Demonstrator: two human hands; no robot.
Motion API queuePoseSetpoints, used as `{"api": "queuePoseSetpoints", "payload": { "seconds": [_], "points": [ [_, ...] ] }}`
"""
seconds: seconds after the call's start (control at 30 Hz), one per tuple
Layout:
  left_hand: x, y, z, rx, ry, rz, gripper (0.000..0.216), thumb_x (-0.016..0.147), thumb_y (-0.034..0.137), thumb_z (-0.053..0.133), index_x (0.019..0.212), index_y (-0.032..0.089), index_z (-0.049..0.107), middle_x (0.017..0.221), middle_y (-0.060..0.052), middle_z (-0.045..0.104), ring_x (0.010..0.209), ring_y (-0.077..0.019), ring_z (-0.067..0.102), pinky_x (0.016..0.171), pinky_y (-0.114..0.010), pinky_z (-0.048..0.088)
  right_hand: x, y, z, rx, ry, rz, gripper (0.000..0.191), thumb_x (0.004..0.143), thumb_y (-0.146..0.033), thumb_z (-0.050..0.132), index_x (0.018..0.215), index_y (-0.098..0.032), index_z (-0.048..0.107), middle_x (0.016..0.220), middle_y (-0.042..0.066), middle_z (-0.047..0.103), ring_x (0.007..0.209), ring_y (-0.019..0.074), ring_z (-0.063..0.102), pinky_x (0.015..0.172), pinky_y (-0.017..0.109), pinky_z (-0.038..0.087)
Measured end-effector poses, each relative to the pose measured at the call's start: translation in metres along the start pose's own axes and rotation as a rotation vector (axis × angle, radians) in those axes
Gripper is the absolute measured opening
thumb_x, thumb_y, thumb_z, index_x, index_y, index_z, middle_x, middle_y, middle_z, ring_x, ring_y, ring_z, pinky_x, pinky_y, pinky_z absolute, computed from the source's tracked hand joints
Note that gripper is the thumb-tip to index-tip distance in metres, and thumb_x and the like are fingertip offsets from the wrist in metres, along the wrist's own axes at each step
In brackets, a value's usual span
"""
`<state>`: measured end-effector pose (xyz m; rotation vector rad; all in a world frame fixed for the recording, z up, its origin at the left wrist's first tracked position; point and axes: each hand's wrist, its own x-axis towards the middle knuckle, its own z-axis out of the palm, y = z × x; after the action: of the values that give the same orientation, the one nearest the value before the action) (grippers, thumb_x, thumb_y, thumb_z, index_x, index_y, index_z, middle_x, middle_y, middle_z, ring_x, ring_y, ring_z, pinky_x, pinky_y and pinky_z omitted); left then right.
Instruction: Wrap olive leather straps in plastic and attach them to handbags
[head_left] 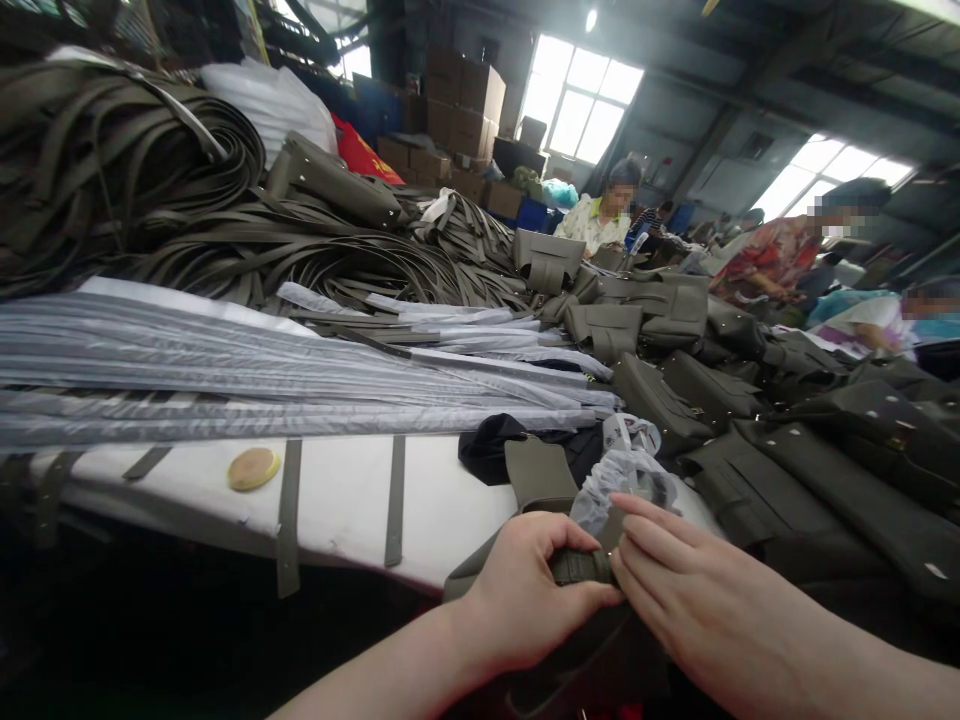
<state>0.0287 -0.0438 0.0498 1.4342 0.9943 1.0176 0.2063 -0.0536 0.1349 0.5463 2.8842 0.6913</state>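
Workshop hall: tall windows [581,98], stacked cartons [465,100] and co-workers [600,222] at the back.
White tabletop [341,500]: olive straps [289,520] overhang its near edge, by a round disc [253,469]; pale wrapped strips [300,370] lie farther in.
Olive bag [611,645]: at the near edge, under both hands, with clear plastic [622,470] just beyond and more bags [780,500] piled to the right.
Left hand [536,585]: thumb and forefinger pinch a dark strip [581,567] on the bag.
Right hand [682,590]: fingers pressed together, tips at the strip's end; its thumb is hidden, so I cannot tell whether it pinches.
Step in hand: apparently, working the strip at close quarters.
Next move calls for: in my judgement, a steady left pinch and careful right fingertips.
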Motion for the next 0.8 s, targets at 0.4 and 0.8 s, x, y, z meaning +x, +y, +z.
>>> {"api": "queuePoseSetpoints", "payload": {
  "seconds": [0.4, 0.8],
  "points": [
    [-0.003, 0.001, -0.004, 0.218, -0.060, 0.135, 0.018, 0.073, 0.030, 0.081, 0.084, 0.017, 0.075, 0.078, -0.004, 0.074, 0.072, -0.0198, 0.065, 0.067, -0.028, 0.043, 0.004, -0.003, 0.016, 0.591, 0.246, 0.425, 0.020, 0.090, -0.006, 0.050, 0.090, -0.021, 0.063, 0.078, 0.000, 0.067, 0.076, 0.0163, 0.062, 0.105, 0.042, 0.045],
    [0.000, 0.008, -0.003, 0.009, -0.036, -0.149, 0.025, 0.059, 0.019, 0.086, 0.082, 0.017, 0.076, 0.079, 0.000, 0.073, 0.075, -0.0186, 0.064, 0.069, -0.026, 0.046, -0.016, -0.001, 0.032, 0.958, 0.171, 0.682, 0.009, 0.089, -0.018, 0.061, 0.085, -0.023, 0.068, 0.081, 0.001, 0.070, 0.081, 0.0183, 0.066, 0.089, 0.039, 0.053]
  ]
}}
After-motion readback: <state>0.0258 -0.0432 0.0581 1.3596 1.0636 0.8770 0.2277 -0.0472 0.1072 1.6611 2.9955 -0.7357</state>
